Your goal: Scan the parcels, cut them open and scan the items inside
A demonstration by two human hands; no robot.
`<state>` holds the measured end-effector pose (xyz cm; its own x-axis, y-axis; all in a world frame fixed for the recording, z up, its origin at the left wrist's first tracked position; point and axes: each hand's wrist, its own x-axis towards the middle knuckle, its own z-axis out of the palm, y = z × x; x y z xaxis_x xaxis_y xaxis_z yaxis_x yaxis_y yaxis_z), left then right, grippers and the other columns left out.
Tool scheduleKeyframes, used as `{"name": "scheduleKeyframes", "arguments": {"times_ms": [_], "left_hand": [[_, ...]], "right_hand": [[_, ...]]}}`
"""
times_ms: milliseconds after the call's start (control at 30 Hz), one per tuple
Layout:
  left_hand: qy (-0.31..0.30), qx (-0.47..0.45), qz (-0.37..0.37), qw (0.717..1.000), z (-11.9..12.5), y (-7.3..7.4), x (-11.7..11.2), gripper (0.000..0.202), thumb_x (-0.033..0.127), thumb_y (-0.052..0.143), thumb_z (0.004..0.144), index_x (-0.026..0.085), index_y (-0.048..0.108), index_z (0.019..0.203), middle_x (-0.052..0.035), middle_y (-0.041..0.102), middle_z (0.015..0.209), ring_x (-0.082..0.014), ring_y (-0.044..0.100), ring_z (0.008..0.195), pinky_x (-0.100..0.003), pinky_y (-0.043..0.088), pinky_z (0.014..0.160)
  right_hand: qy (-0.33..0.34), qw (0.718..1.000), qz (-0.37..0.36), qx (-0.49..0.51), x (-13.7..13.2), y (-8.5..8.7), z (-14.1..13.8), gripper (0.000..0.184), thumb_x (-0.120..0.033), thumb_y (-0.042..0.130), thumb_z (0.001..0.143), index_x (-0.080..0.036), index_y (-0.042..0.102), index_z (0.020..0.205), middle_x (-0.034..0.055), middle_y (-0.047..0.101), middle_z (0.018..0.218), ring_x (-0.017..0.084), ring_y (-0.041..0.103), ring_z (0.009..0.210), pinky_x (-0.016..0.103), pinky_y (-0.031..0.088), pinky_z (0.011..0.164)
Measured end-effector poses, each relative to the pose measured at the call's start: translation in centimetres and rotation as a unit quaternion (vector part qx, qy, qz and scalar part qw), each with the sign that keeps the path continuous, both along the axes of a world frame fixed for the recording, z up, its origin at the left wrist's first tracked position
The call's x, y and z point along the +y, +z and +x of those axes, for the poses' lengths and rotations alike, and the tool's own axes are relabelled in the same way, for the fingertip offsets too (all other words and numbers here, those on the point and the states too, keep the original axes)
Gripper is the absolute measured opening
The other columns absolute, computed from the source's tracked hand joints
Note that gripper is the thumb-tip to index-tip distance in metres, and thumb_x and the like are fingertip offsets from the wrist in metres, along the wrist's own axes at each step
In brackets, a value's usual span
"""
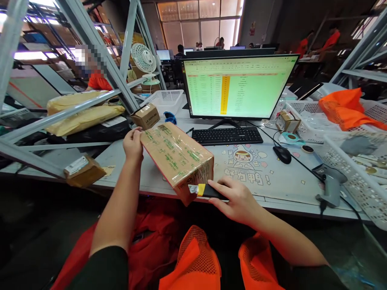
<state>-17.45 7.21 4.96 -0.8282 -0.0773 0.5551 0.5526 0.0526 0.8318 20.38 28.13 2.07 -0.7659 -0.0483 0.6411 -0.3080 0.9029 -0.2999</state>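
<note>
A cardboard box [177, 158] wrapped in clear tape with green print is tilted over the desk's front edge. My left hand [133, 144] grips its far left corner, fingers closed on it. My right hand [237, 201] holds a utility knife [205, 190] with a black and yellow handle. Its blade touches the box's near corner.
A monitor [238, 86], keyboard [226, 135] and mouse [282, 154] stand behind the box. A barcode scanner [331, 183] lies at the right by white baskets [356, 177]. Small boxes [83, 171] and padded mailers [81, 117] sit left. A person in red works behind the rack.
</note>
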Motion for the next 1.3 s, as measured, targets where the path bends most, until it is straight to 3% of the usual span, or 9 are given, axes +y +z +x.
{"name": "scheduleKeyframes", "arguments": {"times_ms": [67,133,167,267,467,767,933,1067,1300], "left_hand": [[0.01,0.179,-0.074,0.981,5.7,-0.6,-0.3,0.036,0.045,0.05,0.099,0.017,0.069,0.111,-0.0128,0.066,0.136,-0.0293,0.051,0.142,-0.05,0.032,0.127],[-0.127,0.293,-0.158,0.934,11.7,-1.4,-1.1,0.044,0.054,0.045,0.102,0.023,0.068,0.124,-0.0116,0.063,0.144,-0.0321,0.049,0.145,-0.056,0.033,0.125],[-0.158,0.33,-0.209,0.907,14.3,-1.9,-1.5,0.051,0.059,0.049,0.099,0.024,0.065,0.132,-0.0124,0.062,0.145,-0.035,0.048,0.145,-0.061,0.031,0.124],[-0.118,0.368,-0.261,0.885,18.9,-3.2,-1.7,0.062,0.052,0.059,0.095,0.024,0.051,0.15,-0.0165,0.058,0.148,-0.0385,0.042,0.15,-0.066,0.028,0.123],[-0.1,0.365,-0.273,0.884,19.0,-3.6,-0.3,0.083,0.044,0.074,0.083,0.018,0.041,0.155,-0.0231,0.052,0.152,-0.0402,0.037,0.152,-0.065,0.027,0.123],[-0.077,0.369,-0.254,0.891,19.7,-3.9,0.5,0.07,0.041,0.069,0.083,0.018,0.049,0.145,-0.0215,0.06,0.144,-0.036,0.052,0.14,-0.058,0.033,0.121],[-0.064,0.373,-0.253,0.891,19.8,-3.8,0.9,0.068,0.043,0.07,0.082,0.021,0.05,0.143,-0.0196,0.063,0.141,-0.036,0.055,0.137,-0.058,0.034,0.12],[-0.061,0.375,-0.249,0.891,20.1,-3.7,0.9,0.064,0.042,0.068,0.083,0.021,0.052,0.141,-0.0195,0.064,0.138,-0.036,0.059,0.132,-0.059,0.038,0.116],[-0.065,0.385,-0.258,0.884,20.3,-2.9,0.8,0.053,0.028,0.072,0.08,0.02,0.057,0.13,-0.0164,0.07,0.127,-0.0347,0.064,0.123,-0.058,0.047,0.109]], "right_hand": [[0.001,1.0,0.011,0.007,-0.3,0.7,-0.6,0.046,-0.046,0.056,0.103,-0.016,0.068,0.136,0.0115,0.07,0.1,0.022,0.067,0.082,0.035,0.056,0.07],[0.0,1.0,0.024,0.0,-0.3,1.3,-0.8,0.045,-0.045,0.056,0.104,-0.016,0.068,0.136,0.0113,0.07,0.1,0.022,0.067,0.083,0.035,0.056,0.071],[0.0,0.999,0.033,-0.006,-0.3,1.5,-0.9,0.045,-0.045,0.056,0.104,-0.016,0.068,0.136,0.0113,0.069,0.099,0.021,0.067,0.083,0.035,0.055,0.072],[0.005,0.998,0.061,-0.024,-0.4,2.3,-1.1,0.044,-0.044,0.057,0.103,-0.017,0.068,0.136,0.0116,0.069,0.1,0.022,0.065,0.083,0.035,0.054,0.072],[0.02,0.993,0.105,-0.048,-1.1,3.8,-1.5,0.044,-0.043,0.057,0.103,-0.017,0.065,0.138,0.0124,0.069,0.104,0.023,0.065,0.087,0.037,0.053,0.074],[0.004,0.988,0.133,-0.074,-0.7,5.0,-0.5,0.044,-0.043,0.056,0.103,-0.018,0.065,0.138,0.011,0.067,0.101,0.023,0.064,0.084,0.037,0.052,0.072],[-0.007,0.979,0.118,-0.165,-1.2,7.5,-0.4,0.042,-0.044,0.056,0.103,-0.024,0.066,0.139,0.0081,0.067,0.102,0.021,0.066,0.084,0.034,0.051,0.072],[-0.025,0.972,0.154,-0.173,-1.7,8.9,-0.6,0.041,-0.045,0.058,0.101,-0.023,0.068,0.135,0.0067,0.066,0.094,0.021,0.065,0.078,0.034,0.047,0.067],[-0.107,0.968,0.166,-0.152,3.2,8.4,-1.1,0.039,-0.045,0.062,0.1,-0.028,0.071,0.133,0.006,0.069,0.098,0.019,0.064,0.077,0.03,0.045,0.067]]}}
